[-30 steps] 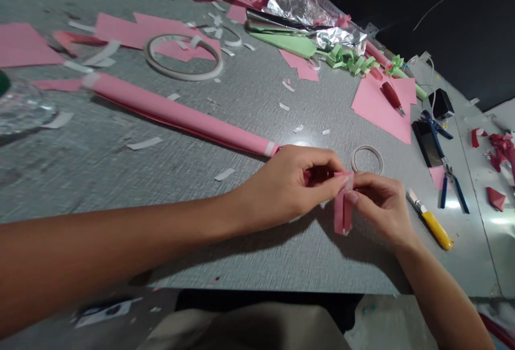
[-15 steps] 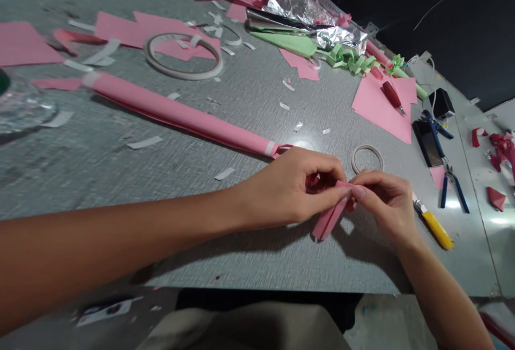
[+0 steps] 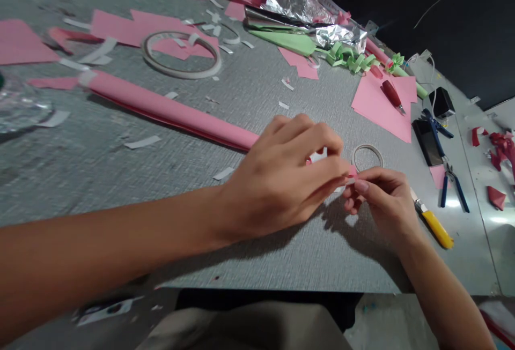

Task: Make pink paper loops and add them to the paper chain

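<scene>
A small piece of pink paper [image 3: 353, 172] shows between the fingertips of both hands, mostly hidden by them. My left hand [image 3: 285, 170] has its fingers bent and closed at the paper's left side, its back turned up. On the other side, my right hand [image 3: 382, 194] pinches the paper between thumb and forefinger. A long rolled pink paper tube [image 3: 173, 111] lies on the table, its right end hidden behind my left hand. Just behind my right hand lies a small tape ring [image 3: 368, 158].
Right of my right hand lies a yellow cutter [image 3: 436, 228], with blue pliers [image 3: 454, 186] and a phone [image 3: 427, 142] beyond. A larger tape ring [image 3: 181, 55], pink sheets [image 3: 384, 106], foil [image 3: 298, 4] and green paper [image 3: 285, 43] lie farther back. A clear bottle [image 3: 22, 103] is at left.
My left hand has turned over the pink paper, back up, and now covers the tube's right end. The folded strip that hung below the fingers no longer shows. My right hand has barely moved.
</scene>
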A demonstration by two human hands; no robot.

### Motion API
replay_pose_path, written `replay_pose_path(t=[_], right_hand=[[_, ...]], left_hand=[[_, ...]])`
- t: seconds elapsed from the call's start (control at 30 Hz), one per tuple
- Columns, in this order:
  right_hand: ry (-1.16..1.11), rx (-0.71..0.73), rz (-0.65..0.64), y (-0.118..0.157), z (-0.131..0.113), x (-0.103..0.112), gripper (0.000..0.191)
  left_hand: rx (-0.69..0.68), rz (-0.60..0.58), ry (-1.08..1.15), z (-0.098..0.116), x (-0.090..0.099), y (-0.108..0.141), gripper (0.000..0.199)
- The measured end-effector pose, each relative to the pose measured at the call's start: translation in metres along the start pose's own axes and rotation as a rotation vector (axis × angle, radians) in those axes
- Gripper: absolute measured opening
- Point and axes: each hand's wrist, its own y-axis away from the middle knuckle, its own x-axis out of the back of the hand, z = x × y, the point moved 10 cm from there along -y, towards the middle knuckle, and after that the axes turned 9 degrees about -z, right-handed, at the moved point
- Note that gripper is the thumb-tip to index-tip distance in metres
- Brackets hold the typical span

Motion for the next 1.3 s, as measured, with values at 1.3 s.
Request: replay_pose_path(t=[1.3], right_hand=[[0.116, 0.021, -0.067, 0.001, 0.001, -0.005, 0.009]], left_hand=[[-0.090, -0.128, -0.036, 0.012, -0.015, 0.010, 0.012]])
